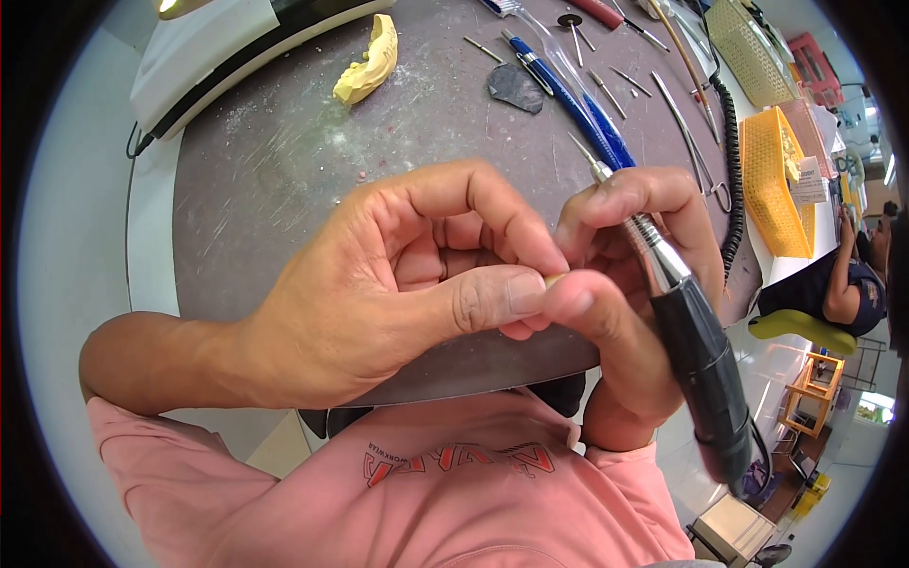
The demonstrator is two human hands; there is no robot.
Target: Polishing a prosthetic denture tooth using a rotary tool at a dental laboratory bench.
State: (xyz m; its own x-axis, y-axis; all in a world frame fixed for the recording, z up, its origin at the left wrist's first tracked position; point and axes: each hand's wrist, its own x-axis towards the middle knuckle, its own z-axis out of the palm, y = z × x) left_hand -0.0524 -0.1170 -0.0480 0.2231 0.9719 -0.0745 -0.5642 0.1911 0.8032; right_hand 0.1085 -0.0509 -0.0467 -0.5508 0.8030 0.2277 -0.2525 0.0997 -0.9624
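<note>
My left hand (331,293) is closed in a pinch, thumb against forefinger, on a small yellowish piece (556,279). Most of that piece is hidden by the fingertips, so its shape cannot be made out. My right hand (630,350) grips a black and silver rotary handpiece (696,350), whose thin pointed bur (580,149) slants up and left, apart from the piece. The right thumb and fingertips meet the left fingertips at the piece. Beyond my hands, a yellow dental plaster model (371,64) lies on the dusty grey-brown bench mat (256,189).
A white and black machine (256,57) stands at the far left. Far right of centre lie a dark flat piece (517,87), a blue pen (530,66), several burs and scissor-handled forceps (689,137). A coiled black cord (733,180) runs beside a yellow basket (769,180). Another person (843,284) sits at right.
</note>
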